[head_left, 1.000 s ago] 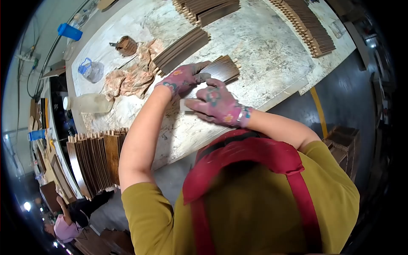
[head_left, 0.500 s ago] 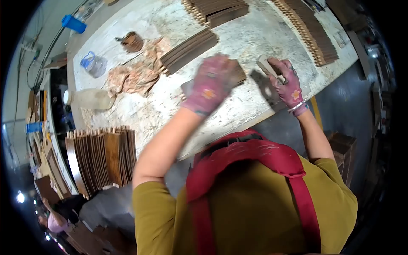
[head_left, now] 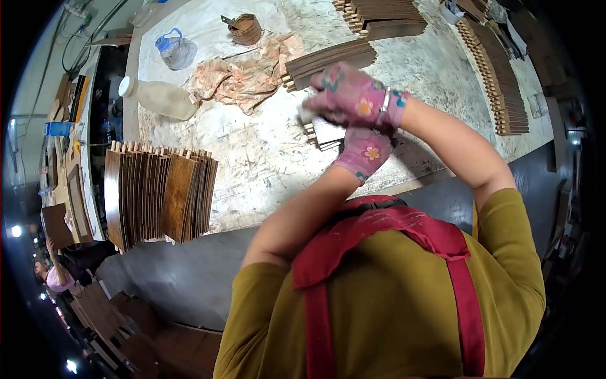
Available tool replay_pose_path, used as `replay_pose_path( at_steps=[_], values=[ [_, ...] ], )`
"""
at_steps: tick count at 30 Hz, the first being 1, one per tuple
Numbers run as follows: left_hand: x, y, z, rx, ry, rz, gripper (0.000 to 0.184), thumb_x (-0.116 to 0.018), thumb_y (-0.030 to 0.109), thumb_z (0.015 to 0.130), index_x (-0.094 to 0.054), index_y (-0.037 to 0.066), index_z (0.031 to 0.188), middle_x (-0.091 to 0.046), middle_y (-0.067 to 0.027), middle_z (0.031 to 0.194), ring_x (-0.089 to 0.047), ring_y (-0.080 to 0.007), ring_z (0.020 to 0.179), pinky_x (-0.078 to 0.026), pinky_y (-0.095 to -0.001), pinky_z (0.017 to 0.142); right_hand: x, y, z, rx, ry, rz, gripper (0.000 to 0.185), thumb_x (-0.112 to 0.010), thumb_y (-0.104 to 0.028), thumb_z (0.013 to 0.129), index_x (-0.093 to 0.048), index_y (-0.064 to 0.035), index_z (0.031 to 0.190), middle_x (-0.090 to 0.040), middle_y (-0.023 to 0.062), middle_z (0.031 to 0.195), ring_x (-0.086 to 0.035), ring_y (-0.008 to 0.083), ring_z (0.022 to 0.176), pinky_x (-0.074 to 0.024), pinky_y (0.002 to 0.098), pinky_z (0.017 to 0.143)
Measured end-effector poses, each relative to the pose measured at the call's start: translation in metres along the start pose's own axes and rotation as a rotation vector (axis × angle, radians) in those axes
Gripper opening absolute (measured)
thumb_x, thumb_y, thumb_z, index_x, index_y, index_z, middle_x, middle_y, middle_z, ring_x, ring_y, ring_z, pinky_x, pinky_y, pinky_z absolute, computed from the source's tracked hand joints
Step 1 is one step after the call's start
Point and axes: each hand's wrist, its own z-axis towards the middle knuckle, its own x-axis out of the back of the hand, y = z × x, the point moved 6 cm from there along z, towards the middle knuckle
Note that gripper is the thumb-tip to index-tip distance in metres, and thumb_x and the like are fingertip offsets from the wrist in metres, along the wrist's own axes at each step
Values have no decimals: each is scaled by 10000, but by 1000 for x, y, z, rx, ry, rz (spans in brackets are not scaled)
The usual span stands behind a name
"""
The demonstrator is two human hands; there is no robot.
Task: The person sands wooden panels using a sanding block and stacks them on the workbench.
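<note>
My right hand (head_left: 352,95), in a pink flowered glove, reaches across from the right over a small stack of dark wooden slats (head_left: 328,134). Its fingers are closed on a pale block (head_left: 307,115), probably a sanding block, mostly hidden and smeared by motion. Below the right wrist lies my left hand (head_left: 369,153), gloved alike, at the right end of the same slats. Its fingers are hidden under the right hand. Light pegs stick out from the slats' left end. Just behind, another stack of pegged slats (head_left: 334,60) lies on the worktable (head_left: 265,158).
A crumpled stained cloth (head_left: 243,79), a brown tin (head_left: 245,30), a clear jug (head_left: 177,52) and a cloudy bottle (head_left: 161,99) stand at left. Upright slats (head_left: 161,196) line the left edge. A long slat row (head_left: 499,82) lies at right. A person (head_left: 60,275) is far left.
My right hand has swung left with the pale block, from the table's right side to over the slats. My left hand has moved right and down to their right end. The camera view has shifted.
</note>
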Motion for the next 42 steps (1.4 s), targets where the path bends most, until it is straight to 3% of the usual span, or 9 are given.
replay_pose_path(
  at_steps=[2, 10, 15, 20, 23, 30, 35, 37, 42],
  values=[
    [34, 8, 6, -84, -34, 81, 506, -574, 415, 882, -597, 114, 1288, -598, -109, 1308, -500, -290, 1271, -338, -451, 1095, 12, 20, -3, -96, 213, -24, 359, -716, -206, 799, -666, -185, 1154, -618, 98, 1011, -626, 292, 946, -492, 403, 845],
    [88, -30, -44, 159, -39, 59, 852, -733, 487, 772, -440, -1, 1407, -422, -193, 1463, -332, -369, 1403, -182, -518, 1186, -46, 82, -71, -389, 985, 1428, 625, -769, -306, 857, -540, 54, 1315, -623, 116, 1228, -609, 187, 1114, -470, 308, 997],
    [129, -74, -93, 341, -8, 248, 839, -707, 501, 809, -440, -16, 1413, -445, -216, 1459, -349, -379, 1403, -184, -508, 1190, -35, 99, -90, -366, 1128, 1380, 666, -752, -339, 872, -500, 63, 1340, -622, 116, 1220, -613, 175, 1102, -476, 286, 984],
    [129, -31, -31, 50, -36, 119, 818, -677, 524, 818, -441, 24, 1421, -482, -174, 1418, -404, -383, 1354, -232, -513, 1154, -11, 72, -100, -433, 1147, 1326, 584, -723, -318, 893, -542, 47, 1313, -634, 112, 1197, -619, 168, 1057, -485, 275, 951],
    [94, -43, -11, 100, -261, 0, 769, -729, 397, 774, -453, 93, 1424, -537, -183, 1269, -514, -375, 1188, -395, -463, 1037, 7, 60, -117, -438, 1149, 1238, 522, -699, -289, 909, -567, 41, 1291, -640, 109, 1189, -613, 170, 1067, -482, 282, 955],
    [139, -39, -23, -36, 40, 2, 668, -722, 350, 787, -517, 68, 1356, -570, -197, 1143, -558, -362, 1062, -461, -430, 944, 17, 64, -179, -642, 1235, 1122, 441, -698, -237, 907, -612, -11, 1277, -649, 91, 1176, -622, 163, 1024, -509, 303, 917],
    [206, -60, -110, 289, 49, -191, 659, -671, 369, 850, -489, 67, 1407, -550, -177, 1361, -547, -328, 1228, -444, -411, 1014, -9, 65, -172, -565, 1133, 1257, 502, -630, -319, 950, -564, 8, 1325, -634, 91, 1178, -603, 166, 1071, -478, 299, 956],
    [250, -66, -150, 829, 72, -328, 520, -668, 326, 901, -570, 60, 1338, -676, -174, 1139, -660, -276, 1014, -509, -358, 907, -20, 63, -165, -546, 1029, 1261, 514, -640, -333, 946, -566, 10, 1322, -632, 82, 1179, -596, 160, 1081, -461, 283, 962],
    [315, -114, -255, 1075, 298, -244, 421, -655, 271, 951, -606, 37, 1297, -665, -36, 944, -574, -64, 818, -469, -205, 715, -43, 49, -140, -479, 889, 1335, 552, -674, -359, 930, -565, 23, 1314, -617, 54, 1188, -575, 126, 1071, -437, 257, 968]
  ],
)
